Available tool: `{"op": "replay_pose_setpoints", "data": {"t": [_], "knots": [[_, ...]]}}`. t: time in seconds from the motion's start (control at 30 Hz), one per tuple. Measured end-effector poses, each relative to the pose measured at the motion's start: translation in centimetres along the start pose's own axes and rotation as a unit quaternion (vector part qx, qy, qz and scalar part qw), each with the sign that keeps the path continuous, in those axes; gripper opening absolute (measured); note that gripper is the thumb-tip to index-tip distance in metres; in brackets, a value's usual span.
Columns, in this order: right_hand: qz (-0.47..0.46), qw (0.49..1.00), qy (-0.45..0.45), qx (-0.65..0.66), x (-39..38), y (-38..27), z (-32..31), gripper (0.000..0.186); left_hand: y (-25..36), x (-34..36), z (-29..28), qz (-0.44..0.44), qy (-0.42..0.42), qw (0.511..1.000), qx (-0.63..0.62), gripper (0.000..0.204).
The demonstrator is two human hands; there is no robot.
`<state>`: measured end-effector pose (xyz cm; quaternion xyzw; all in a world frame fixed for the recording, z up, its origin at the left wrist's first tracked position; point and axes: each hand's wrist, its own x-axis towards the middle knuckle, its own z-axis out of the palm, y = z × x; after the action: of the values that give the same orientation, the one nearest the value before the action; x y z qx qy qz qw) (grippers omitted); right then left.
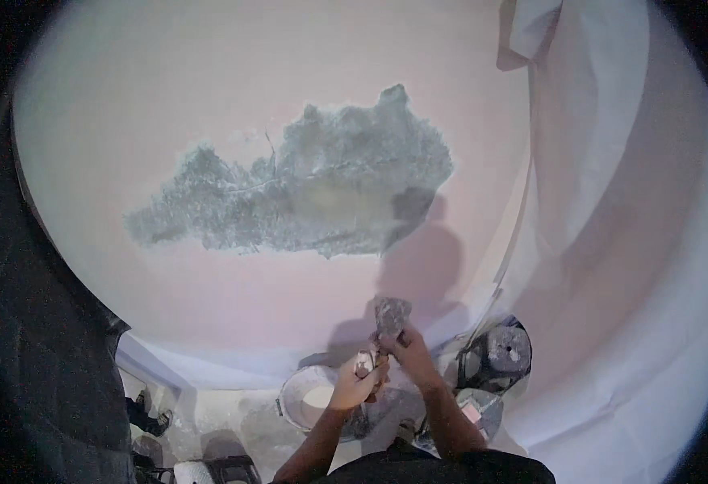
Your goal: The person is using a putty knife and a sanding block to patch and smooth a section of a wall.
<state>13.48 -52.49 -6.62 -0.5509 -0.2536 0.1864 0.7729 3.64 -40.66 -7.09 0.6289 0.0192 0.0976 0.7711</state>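
Note:
Both my hands are close together in front of the wall, near the bottom of the head view. Above my right hand (409, 352) rises a grey, plaster-smeared flat blade, apparently a putty knife (392, 316), with my fingers closed at its lower end. Just to the left, my left hand (357, 381) is closed, with a white-smeared lump (364, 363) at its fingers. What exactly it grips is too small to tell. A rough grey patch (329, 181) spreads across the pale pink wall (233, 310) beyond my hands.
Below my left hand stands a white bucket (292, 401) with pale contents. A black stool-like object with a grey top (509, 348) is at the right. Pale sheeting (644, 323) hangs along the right side; a dark sheet (39, 323) covers the left. Dark items (229, 469) lie at lower left.

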Motion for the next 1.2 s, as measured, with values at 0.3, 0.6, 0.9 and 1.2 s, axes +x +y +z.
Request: {"op": "replay_pose_setpoints", "data": {"t": [0.3, 0.6, 0.9, 1.2], "knots": [[0.009, 0.986, 0.119, -0.116, -3.2, 1.6, 2.6, 0.023, -3.5, -1.2, -2.6, -0.062, -0.034, 0.989, 0.126, 0.018], [-0.164, 0.974, 0.090, -0.129, 15.9, -15.2, 0.1, 0.024, 3.2, 4.4, -4.3, 0.010, 0.049, 0.994, 0.096, 0.019], [-0.190, 0.972, 0.072, -0.116, 31.7, -18.9, -0.3, 0.023, 6.1, 10.1, -6.7, 0.002, 0.167, 0.984, 0.057, 0.015], [-0.190, 0.973, 0.081, -0.100, 34.7, -19.3, 0.1, 0.028, 6.1, 16.4, -6.6, 0.022, 0.142, 0.987, 0.074, 0.012]]}}
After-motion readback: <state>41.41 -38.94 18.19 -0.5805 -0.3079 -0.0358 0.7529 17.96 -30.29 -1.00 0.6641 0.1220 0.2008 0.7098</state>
